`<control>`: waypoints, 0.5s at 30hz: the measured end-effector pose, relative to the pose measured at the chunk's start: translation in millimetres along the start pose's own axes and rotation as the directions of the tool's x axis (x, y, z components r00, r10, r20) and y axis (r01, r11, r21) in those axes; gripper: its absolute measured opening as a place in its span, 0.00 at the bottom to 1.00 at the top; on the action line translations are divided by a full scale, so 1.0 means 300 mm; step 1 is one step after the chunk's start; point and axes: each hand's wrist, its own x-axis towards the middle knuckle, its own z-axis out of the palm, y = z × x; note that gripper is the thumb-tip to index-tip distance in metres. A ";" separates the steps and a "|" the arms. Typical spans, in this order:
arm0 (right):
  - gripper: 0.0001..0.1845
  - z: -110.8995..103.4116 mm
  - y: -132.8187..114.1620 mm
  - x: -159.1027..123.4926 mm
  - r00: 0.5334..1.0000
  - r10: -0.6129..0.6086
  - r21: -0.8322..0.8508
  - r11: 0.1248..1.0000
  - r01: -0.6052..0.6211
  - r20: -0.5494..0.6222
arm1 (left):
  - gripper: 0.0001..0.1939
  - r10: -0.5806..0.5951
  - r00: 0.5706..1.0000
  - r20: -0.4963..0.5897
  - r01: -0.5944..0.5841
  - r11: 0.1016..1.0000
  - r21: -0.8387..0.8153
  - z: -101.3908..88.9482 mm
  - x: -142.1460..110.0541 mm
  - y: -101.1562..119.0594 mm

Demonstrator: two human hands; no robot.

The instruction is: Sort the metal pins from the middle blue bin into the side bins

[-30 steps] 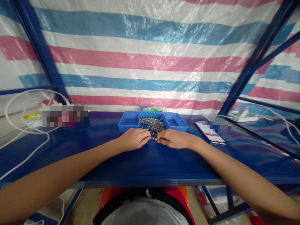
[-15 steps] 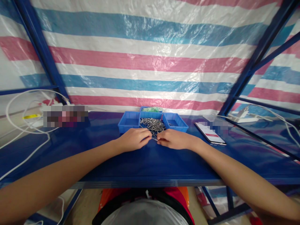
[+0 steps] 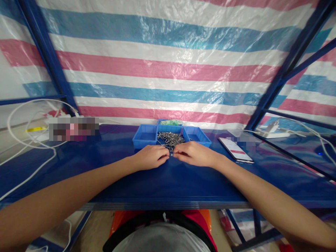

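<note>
My left hand [image 3: 152,156] is closed in a pinch over the blue table, just in front of the middle bin. A tiny bright end of a thin metal piece [image 3: 171,154] shows at its fingertips; the rest is covered by the fingers. Facing it, my right hand [image 3: 195,154] is pinched too, its fingertips very near that bright end; what they hold is too small to make out. Right behind both hands lies a heap of thin silvery metal pieces [image 3: 170,138], like screws, in a blue bin [image 3: 173,129] and spilling toward its front.
Blue bins flank the heap at left [image 3: 145,134] and right [image 3: 197,135]; behind is another bin holding green-white packets [image 3: 170,123]. A phone [image 3: 235,149] lies to the right. White cables [image 3: 54,154] loop at the left. A striped sheet [image 3: 168,66] hangs behind the table [image 3: 168,185].
The thin metal piece spanned the gap between my hands before; now just a small bright end shows. My right hand has shifted slightly left and up, and the fingertips are closer together.
</note>
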 end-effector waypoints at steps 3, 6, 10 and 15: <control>0.09 -0.003 -0.002 0.000 1.000 -0.002 -0.009 1.000 0.002 -0.001 | 0.07 0.000 1.000 0.000 0.000 1.000 -0.009 0.001 0.000 -0.002; 0.08 -0.004 0.008 -0.003 1.000 0.007 -0.033 0.999 -0.007 0.004 | 0.08 -0.015 1.000 -0.004 0.015 1.000 -0.019 0.002 0.000 -0.003; 0.07 0.002 0.031 -0.006 0.999 0.040 -0.061 0.997 -0.039 0.002 | 0.09 -0.071 0.997 -0.006 0.071 0.997 -0.038 -0.002 -0.001 -0.002; 0.06 0.008 0.044 -0.008 0.998 0.056 -0.072 0.996 -0.054 0.017 | 0.08 -0.121 0.993 -0.005 0.120 0.991 -0.064 -0.012 -0.001 0.001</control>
